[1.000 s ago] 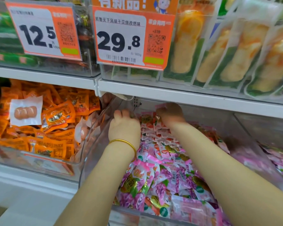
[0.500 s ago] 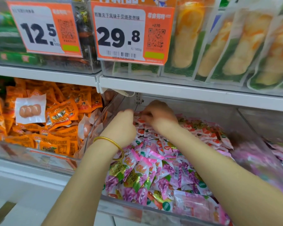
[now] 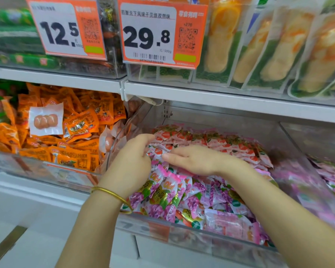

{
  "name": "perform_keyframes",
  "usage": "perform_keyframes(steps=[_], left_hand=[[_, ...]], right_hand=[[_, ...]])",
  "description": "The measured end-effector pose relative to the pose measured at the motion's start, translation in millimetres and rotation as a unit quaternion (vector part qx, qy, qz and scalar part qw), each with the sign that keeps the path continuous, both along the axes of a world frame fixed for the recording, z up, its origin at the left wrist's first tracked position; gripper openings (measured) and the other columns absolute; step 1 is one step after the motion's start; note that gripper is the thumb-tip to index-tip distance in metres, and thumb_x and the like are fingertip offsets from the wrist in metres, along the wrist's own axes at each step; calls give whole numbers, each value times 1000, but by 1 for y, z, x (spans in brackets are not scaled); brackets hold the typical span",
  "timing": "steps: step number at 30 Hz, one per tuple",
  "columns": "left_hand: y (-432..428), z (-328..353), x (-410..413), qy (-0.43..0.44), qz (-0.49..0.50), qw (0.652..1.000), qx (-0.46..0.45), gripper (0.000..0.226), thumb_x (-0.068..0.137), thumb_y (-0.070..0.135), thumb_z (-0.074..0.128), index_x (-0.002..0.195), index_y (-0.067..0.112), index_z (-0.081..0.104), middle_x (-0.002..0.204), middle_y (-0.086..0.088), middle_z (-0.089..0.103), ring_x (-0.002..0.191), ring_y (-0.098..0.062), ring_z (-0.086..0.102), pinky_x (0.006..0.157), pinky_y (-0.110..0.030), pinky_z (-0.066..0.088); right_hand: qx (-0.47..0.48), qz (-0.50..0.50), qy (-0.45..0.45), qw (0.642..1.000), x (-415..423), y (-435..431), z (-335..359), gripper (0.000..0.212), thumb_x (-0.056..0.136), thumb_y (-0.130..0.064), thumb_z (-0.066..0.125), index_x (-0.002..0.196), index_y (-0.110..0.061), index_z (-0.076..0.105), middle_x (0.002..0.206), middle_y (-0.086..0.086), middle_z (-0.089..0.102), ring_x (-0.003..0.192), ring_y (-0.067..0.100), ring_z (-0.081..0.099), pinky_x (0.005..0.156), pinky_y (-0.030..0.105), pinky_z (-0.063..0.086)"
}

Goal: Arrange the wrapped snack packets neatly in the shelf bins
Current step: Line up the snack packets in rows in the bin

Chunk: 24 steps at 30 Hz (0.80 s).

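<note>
A clear plastic bin (image 3: 184, 232) on the lower shelf holds pink and purple snack packets (image 3: 174, 198) at the front and a row of red-and-pink strawberry packets (image 3: 217, 141) at the back. My left hand (image 3: 132, 161), with a gold bangle on the wrist, is at the bin's left side, its fingers curled onto the strawberry packets. My right hand (image 3: 193, 159) lies flat on the packets beside it, fingers straight and pointing left. The two hands' fingertips nearly meet.
A bin of orange packets (image 3: 74, 132) with one white sausage packet (image 3: 45, 119) stands to the left. More pink packets (image 3: 331, 176) fill a bin at right. Above, price tags 12.5 (image 3: 66, 28) and 29.8 (image 3: 161, 33) hang under an upper shelf (image 3: 220, 97) of yellow-green packs.
Both hands have drawn back from the far end of the bin toward the front. My right hand has flattened out on the packets.
</note>
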<state>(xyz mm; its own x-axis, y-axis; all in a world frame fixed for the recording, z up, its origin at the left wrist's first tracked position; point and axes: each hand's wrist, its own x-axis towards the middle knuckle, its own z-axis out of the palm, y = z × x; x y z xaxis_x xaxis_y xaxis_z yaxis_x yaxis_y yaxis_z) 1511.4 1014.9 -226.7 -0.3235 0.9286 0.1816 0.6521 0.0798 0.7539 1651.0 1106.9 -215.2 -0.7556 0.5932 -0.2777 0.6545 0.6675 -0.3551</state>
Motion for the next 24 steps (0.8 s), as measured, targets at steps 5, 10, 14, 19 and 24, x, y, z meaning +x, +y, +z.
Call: perform_keyframes(steps=[5,10,14,19,24], left_hand=[[2,-1,6,19,-11,1000,-17,52,89,-6,35,134,18,44,140,-8,44,128,-19,43,99,-25,34],[1,3,11,22,-15,1000,-8,49,91,-4,35,133,19,46,140,-5,44,126,-17,44,98,-26,37],[0,9,16,22,-11,1000,3,46,93,-1,35,133,20,46,141,-4,43,125,-17,45,99,-31,41],[2,10,21,18,-5,1000,11,45,92,-1,35,130,18,49,138,-6,47,126,-18,45,106,-33,36],[2,7,24,10,-6,1000,21,43,91,0,37,127,18,51,136,-6,49,125,-18,46,107,-34,36]], right_hand=[[-59,-34,47,997,5,3,2,59,94,-57,22,128,-22,56,139,-3,49,127,17,44,112,34,28],[-50,-44,28,997,12,1,7,37,94,-28,43,130,-23,52,136,-5,49,117,13,48,97,29,38],[-111,-44,74,990,22,-5,11,35,84,-34,61,116,-21,59,107,-3,61,96,18,59,88,41,48],[-68,-18,33,997,22,-8,7,37,87,-49,56,113,-24,59,86,-18,49,80,1,49,71,19,39],[-68,-41,57,995,28,-11,5,28,80,-37,70,100,-26,54,97,-9,54,86,16,58,76,33,50]])
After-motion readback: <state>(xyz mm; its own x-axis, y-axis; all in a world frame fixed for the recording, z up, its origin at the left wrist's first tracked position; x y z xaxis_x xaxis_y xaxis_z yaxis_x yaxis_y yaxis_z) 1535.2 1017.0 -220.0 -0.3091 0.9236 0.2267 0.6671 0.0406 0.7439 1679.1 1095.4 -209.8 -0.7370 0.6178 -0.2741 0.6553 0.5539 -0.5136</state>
